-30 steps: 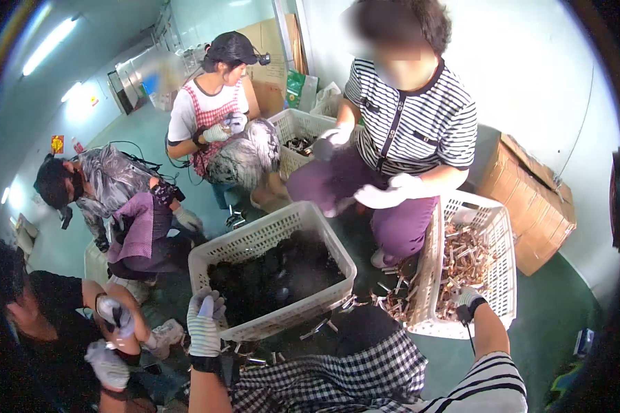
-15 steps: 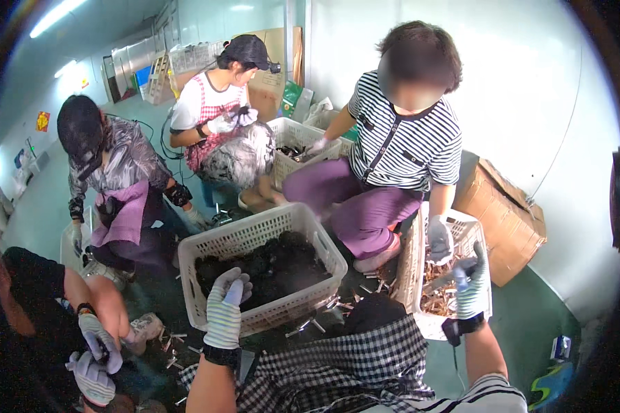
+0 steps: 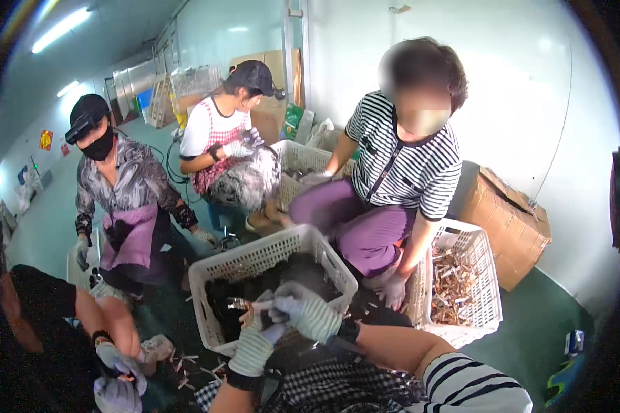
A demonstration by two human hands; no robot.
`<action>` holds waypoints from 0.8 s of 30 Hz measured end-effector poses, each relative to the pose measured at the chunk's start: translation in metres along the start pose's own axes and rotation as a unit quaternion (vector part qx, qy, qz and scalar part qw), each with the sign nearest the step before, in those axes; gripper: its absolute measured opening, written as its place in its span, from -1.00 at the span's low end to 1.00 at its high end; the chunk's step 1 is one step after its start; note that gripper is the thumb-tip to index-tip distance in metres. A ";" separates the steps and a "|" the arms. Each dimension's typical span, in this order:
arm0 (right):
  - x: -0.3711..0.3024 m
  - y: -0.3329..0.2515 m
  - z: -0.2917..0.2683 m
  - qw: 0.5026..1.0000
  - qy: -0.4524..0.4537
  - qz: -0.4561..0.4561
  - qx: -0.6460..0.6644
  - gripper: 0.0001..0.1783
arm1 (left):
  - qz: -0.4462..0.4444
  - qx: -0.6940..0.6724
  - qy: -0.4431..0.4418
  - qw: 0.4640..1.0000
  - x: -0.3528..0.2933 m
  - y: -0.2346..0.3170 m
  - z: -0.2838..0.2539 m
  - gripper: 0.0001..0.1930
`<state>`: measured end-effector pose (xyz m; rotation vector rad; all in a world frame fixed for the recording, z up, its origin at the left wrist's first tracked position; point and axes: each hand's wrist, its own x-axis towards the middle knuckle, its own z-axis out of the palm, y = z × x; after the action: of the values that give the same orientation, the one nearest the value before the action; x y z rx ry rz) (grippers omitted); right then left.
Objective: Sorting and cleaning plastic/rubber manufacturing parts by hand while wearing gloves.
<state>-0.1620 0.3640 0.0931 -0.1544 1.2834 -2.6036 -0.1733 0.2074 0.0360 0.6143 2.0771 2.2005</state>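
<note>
My left hand (image 3: pixel 255 347), in a striped glove, is raised at the near side of a white plastic basket (image 3: pixel 210 316) holding dark, fluffy-looking material (image 3: pixel 255 279). Its fingers are closed around a slim piece (image 3: pixel 239 303) with a shiny silver end and a brownish part. From the right, my right hand (image 3: pixel 310 315), gloved the same way, meets it with fingers curled together near the piece's other end. Blur and overlap hide what the right fingers grip. A black-and-white checked cloth (image 3: pixel 324 385) lies below my hands.
At right, a second white basket (image 3: pixel 492 289) holds many slim brownish and silver pieces (image 3: pixel 455 286). A person in a striped top reaches down beside it with a gloved hand (image 3: pixel 393 290). Other people sit at left and behind. Loose pieces (image 3: pixel 182 368) litter the floor; a cardboard box (image 3: pixel 506 227) stands by the wall.
My right hand has come left from above the right basket to meet my left hand, which moved slightly right and lower. The striped-top person's hand left that basket for the floor beside it.
</note>
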 end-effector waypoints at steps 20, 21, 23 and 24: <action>0.023 0.031 -0.011 0.794 -0.167 -0.174 -0.559 -0.39 | -0.093 -0.110 0.197 0.970 -0.001 0.043 0.012 -0.61; 0.019 0.030 -0.009 0.796 -0.167 -0.170 -0.556 -0.39 | -0.094 -0.116 0.209 0.967 -0.002 0.046 0.015 -0.58; 0.016 0.027 -0.007 0.799 -0.150 -0.231 -0.534 -0.46 | -0.093 -0.124 0.218 0.963 -0.001 0.052 0.017 -0.55; 0.014 0.026 -0.004 0.799 -0.150 -0.231 -0.535 -0.46 | -0.091 -0.127 0.212 0.965 -0.001 0.055 0.017 -0.49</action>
<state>-0.1717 0.3484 0.0697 -1.1203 2.6270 -1.6320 -0.1548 0.2178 0.0897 -0.0770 1.8590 2.5974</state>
